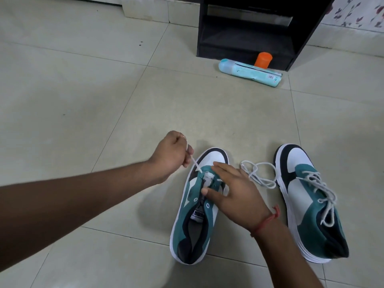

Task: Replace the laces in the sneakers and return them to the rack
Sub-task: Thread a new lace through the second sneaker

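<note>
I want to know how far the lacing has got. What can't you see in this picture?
All in the head view:
- Lowest eyelets of the unlaced teal, white and black sneaker: hidden under the right hand.
- End of the white lace: inside the curled left hand.
- Print on the pale blue packet: too small.
- Top of the black rack: cut off by the edge.

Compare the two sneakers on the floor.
The teal, white and black sneaker under the hands has most eyelets empty; the matching sneaker to the right is fully laced in white. The left hand pulls a lace from the first; nobody touches the second. Both stand upright on the tiled floor.
</note>
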